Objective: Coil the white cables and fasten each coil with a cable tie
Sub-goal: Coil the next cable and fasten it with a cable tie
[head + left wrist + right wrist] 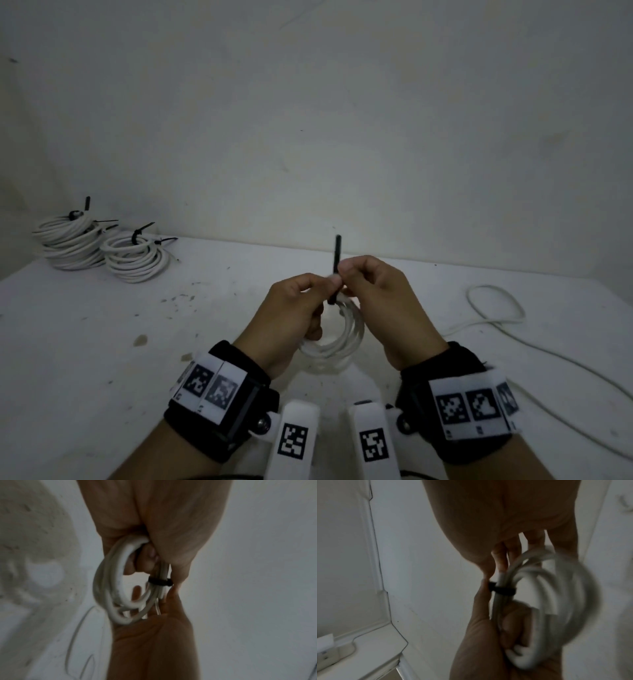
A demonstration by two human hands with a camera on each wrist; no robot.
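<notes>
A small white cable coil hangs between my hands above the white table. A black cable tie is looped round its strands, tail pointing straight up. My left hand grips the coil, fingers curled through the ring, thumb and forefinger by the tie's head. My right hand pinches the tie's tail just above the coil. The left wrist view shows the tie band round the coil below my curled fingers. In the right wrist view, the band crosses the coil.
Two stacks of tied white coils stand at the back left by the wall. A loose white cable loops on the table at the right and trails toward the front right. Small dark specks dot the table's left side.
</notes>
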